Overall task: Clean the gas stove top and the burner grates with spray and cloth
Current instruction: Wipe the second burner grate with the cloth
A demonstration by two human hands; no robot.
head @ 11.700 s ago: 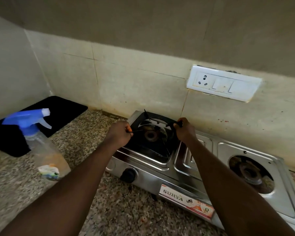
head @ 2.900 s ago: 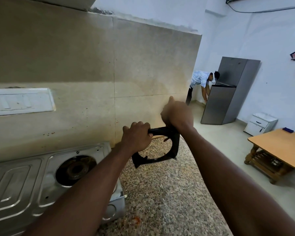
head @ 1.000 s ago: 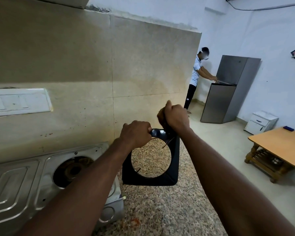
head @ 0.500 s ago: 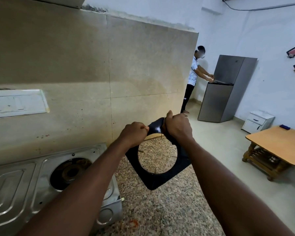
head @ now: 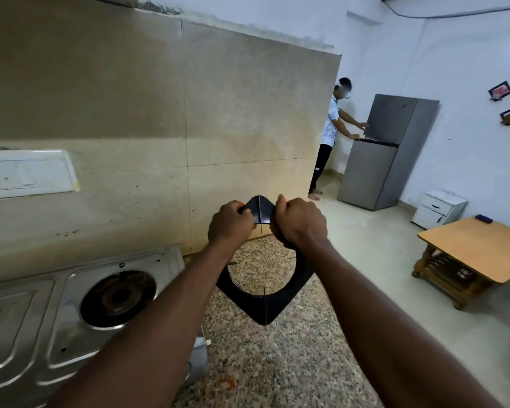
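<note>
I hold a black square burner grate (head: 277, 304) with a round opening upright over the granite counter, one corner pointing down. My left hand (head: 230, 226) and my right hand (head: 301, 223) both grip its top corner, close together. A cloth seems bunched under my right hand, but I cannot tell for sure. The steel gas stove (head: 59, 328) sits at lower left, its right burner (head: 118, 294) bare, without a grate. No spray bottle is in view.
The speckled granite counter (head: 265, 363) runs under the grate to the right of the stove. A white switch plate (head: 27, 173) is on the tiled wall. Further back are a person at a grey fridge (head: 383, 151), a white cabinet (head: 437, 206) and a wooden table (head: 480, 250).
The grate has turned in my hands from flat-sided to corner-down, and my two hands have come together at its top corner. The person at the fridge has stood up.
</note>
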